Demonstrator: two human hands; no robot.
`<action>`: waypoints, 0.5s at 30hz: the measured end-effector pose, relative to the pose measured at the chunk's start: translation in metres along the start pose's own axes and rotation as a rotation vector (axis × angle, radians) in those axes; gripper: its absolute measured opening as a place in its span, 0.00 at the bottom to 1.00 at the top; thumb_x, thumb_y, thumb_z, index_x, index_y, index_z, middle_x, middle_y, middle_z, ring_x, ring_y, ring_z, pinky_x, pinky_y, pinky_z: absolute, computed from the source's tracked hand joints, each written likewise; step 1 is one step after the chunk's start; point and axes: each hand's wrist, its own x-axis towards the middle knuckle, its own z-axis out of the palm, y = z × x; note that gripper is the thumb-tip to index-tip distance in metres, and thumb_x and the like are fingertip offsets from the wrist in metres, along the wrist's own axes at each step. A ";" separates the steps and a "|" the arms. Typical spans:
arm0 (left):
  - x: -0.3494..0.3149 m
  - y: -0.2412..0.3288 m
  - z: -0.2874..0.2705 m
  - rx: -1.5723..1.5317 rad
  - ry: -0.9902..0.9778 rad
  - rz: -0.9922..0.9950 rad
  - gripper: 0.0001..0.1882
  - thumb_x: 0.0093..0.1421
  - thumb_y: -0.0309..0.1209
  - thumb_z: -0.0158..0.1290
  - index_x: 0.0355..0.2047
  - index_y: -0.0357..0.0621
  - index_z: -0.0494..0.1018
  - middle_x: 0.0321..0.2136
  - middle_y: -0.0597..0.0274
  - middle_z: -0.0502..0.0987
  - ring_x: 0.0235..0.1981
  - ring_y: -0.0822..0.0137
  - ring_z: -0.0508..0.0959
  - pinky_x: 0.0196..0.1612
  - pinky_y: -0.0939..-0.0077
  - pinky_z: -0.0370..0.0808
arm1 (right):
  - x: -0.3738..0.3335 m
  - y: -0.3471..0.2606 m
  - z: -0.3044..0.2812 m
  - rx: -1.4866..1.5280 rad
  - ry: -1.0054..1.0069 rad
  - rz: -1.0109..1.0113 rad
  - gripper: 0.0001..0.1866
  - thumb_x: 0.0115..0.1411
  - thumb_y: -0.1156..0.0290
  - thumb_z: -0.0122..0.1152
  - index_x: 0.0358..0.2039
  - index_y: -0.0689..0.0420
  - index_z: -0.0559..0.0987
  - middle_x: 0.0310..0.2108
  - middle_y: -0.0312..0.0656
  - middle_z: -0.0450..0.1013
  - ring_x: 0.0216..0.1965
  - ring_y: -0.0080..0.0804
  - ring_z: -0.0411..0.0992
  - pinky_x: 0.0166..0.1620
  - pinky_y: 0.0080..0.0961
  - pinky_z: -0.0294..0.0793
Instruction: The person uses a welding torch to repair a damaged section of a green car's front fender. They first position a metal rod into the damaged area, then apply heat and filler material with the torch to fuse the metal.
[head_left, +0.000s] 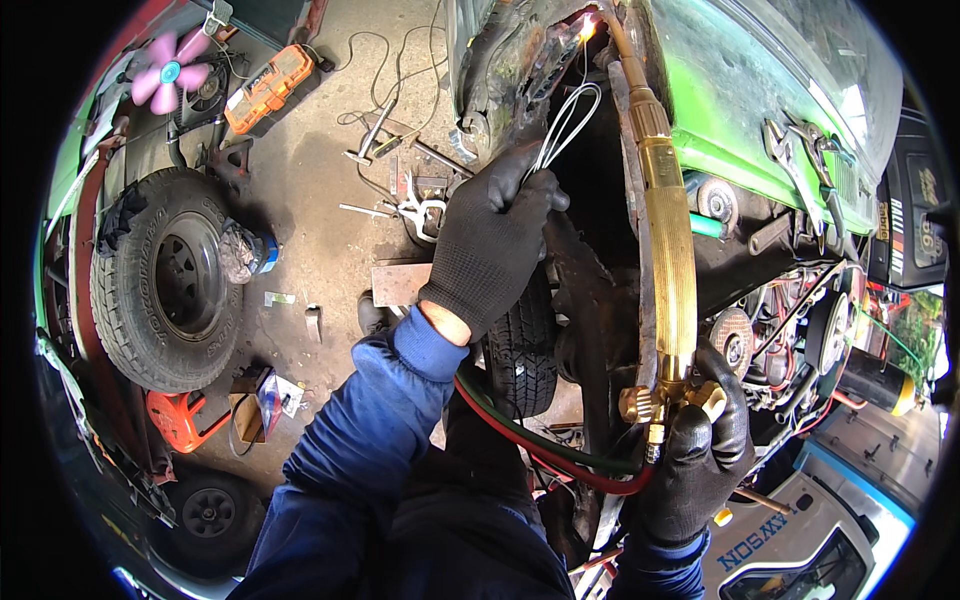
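My gloved left hand [490,235] is closed around a bent, looped length of thin filler wire [572,125]. The wire's tip reaches up to a bright flame [587,28] at the top of a rusty, dark metal panel [540,60]. In my gloved right hand [700,455] is the valve end of a brass gas torch [668,240], fingers about its knobs. The torch stands lengthwise, its copper tube curving to the flame. Red and green hoses [545,450] run from its lower end, partly hidden by my sleeves.
A green car body panel [720,130] borders the torch, with locking pliers [790,165] lying on it. Engine parts [790,330] are at the right. On the floor at left are a big tyre [150,300], an orange case [268,88], a hammer [375,130] and cords.
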 end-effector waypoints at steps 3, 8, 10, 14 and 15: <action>0.002 -0.001 0.001 0.010 0.013 0.004 0.18 0.78 0.30 0.49 0.64 0.41 0.75 0.35 0.65 0.83 0.23 0.82 0.73 0.29 0.83 0.74 | -0.001 -0.001 0.001 0.000 0.012 -0.015 0.34 0.68 0.54 0.71 0.63 0.68 0.77 0.60 0.52 0.79 0.59 0.40 0.77 0.65 0.40 0.74; 0.001 -0.001 0.001 -0.002 0.008 -0.014 0.19 0.78 0.30 0.49 0.65 0.41 0.74 0.34 0.65 0.84 0.23 0.82 0.73 0.28 0.82 0.74 | 0.000 -0.005 -0.001 -0.046 0.010 0.019 0.32 0.67 0.58 0.71 0.63 0.68 0.78 0.60 0.53 0.79 0.60 0.40 0.77 0.66 0.40 0.74; 0.001 -0.001 0.000 -0.004 0.006 -0.016 0.19 0.78 0.30 0.49 0.65 0.41 0.74 0.34 0.65 0.84 0.23 0.82 0.73 0.28 0.82 0.74 | 0.000 -0.005 -0.001 -0.036 -0.001 0.009 0.31 0.67 0.59 0.70 0.63 0.68 0.78 0.60 0.53 0.79 0.61 0.40 0.76 0.66 0.41 0.74; 0.003 -0.003 0.001 0.010 0.014 0.012 0.19 0.78 0.30 0.49 0.65 0.41 0.74 0.34 0.64 0.84 0.22 0.82 0.73 0.27 0.82 0.74 | -0.001 -0.002 0.003 -0.107 0.044 -0.032 0.38 0.71 0.43 0.65 0.61 0.69 0.78 0.47 0.46 0.80 0.47 0.31 0.78 0.54 0.35 0.78; 0.003 -0.003 0.001 0.015 0.018 0.026 0.19 0.78 0.30 0.49 0.65 0.41 0.74 0.34 0.64 0.84 0.22 0.82 0.73 0.27 0.82 0.74 | -0.001 -0.001 0.004 -0.110 0.059 -0.046 0.38 0.71 0.43 0.65 0.61 0.69 0.78 0.47 0.45 0.80 0.47 0.31 0.78 0.53 0.34 0.78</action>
